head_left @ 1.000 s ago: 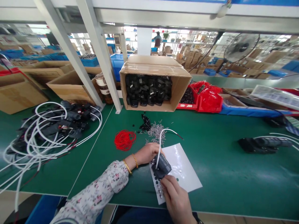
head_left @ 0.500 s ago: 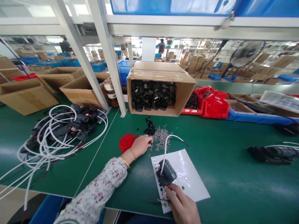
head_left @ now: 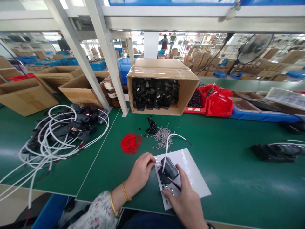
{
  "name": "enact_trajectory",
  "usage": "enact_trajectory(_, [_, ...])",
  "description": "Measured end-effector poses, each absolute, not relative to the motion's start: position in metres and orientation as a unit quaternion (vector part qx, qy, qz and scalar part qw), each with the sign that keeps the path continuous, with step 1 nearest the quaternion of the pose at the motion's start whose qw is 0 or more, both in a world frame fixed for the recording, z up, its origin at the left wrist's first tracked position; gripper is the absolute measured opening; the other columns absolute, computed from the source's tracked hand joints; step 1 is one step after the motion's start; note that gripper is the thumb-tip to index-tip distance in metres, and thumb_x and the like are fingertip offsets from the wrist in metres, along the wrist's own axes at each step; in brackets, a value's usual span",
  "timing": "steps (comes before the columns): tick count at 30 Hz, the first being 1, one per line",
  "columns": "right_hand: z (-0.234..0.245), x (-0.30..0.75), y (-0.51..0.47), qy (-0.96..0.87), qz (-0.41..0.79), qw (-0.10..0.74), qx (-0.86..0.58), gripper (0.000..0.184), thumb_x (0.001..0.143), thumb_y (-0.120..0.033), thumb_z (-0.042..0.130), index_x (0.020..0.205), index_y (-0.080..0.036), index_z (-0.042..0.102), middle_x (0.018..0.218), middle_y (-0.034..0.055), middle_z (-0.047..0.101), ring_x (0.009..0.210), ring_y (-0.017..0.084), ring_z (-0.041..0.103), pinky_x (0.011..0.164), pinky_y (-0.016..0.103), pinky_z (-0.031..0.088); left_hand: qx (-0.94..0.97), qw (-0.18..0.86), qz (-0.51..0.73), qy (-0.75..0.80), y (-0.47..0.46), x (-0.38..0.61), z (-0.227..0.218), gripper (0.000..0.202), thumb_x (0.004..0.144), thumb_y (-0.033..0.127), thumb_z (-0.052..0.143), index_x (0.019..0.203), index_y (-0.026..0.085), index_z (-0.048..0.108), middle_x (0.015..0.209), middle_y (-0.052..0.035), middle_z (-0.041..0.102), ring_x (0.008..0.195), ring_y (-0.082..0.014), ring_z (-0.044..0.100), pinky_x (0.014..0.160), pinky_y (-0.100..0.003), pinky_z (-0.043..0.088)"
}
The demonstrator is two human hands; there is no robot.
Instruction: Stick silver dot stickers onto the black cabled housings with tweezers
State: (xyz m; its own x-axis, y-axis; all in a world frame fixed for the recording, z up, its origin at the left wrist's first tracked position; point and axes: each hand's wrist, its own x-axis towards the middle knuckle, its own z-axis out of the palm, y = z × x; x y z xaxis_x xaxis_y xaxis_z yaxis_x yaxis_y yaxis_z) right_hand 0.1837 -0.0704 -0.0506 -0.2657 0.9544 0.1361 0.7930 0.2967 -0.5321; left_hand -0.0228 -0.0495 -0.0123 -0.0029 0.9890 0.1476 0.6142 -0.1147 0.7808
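Lower centre: my right grip [head_left: 188,203] pinches a tool [head_left: 175,185] beside the part [head_left: 171,168]; the left grip [head_left: 140,173] state I cannot tell.

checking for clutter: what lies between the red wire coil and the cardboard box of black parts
Head view: a small heap of black pieces and scattered silvery pins, on the green table.

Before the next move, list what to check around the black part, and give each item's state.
1. Black part rests on the white sheet: ok.
2. Right hand grips the thin tool, tip at the part: ok.
3. Left hand has something pinched in its fingertips: cannot tell.
4. White cable clear of both hands: ok.
5. Metal pins heaped just beyond the sheet: ok.
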Motion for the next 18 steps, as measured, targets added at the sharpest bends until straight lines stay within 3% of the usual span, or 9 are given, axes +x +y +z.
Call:
enact_trajectory(9, [-0.057, 0.176, -0.070, -0.796, 0.153, 0.216, -0.544, 0.059, 0.091, -0.046, 0.042, 0.140, -0.020, 0.020, 0.133, 0.0145, 0.047, 0.102, 0.032, 0.061, 0.064, 0.038, 0.059, 0.607, 0.278, 0.410, 0.622, -0.063, -0.011, -0.033, 0.010, 0.083, 0.011, 0.056, 0.076, 0.016, 0.060, 0.077, -0.0038, 0.064, 0.071, -0.0157, 0.060, 0.065, -0.024, 0.047])
enact_trajectory(18, [-0.058, 0.177, -0.070, -0.801, 0.132, 0.235, -0.535, 0.059, 0.090, -0.044, 0.043, 0.139, -0.018, 0.023, 0.129, 0.0155, 0.051, 0.094, 0.030, 0.065, 0.058, 0.034, 0.059, 0.728, 0.205, 0.371, 0.539, -0.067, -0.014, -0.039, 0.013, 0.090, 0.017, 0.049, 0.086, 0.017, 0.062, 0.084, -0.0059, 0.066, 0.079, -0.0190, 0.058, 0.074, -0.031, 0.046])
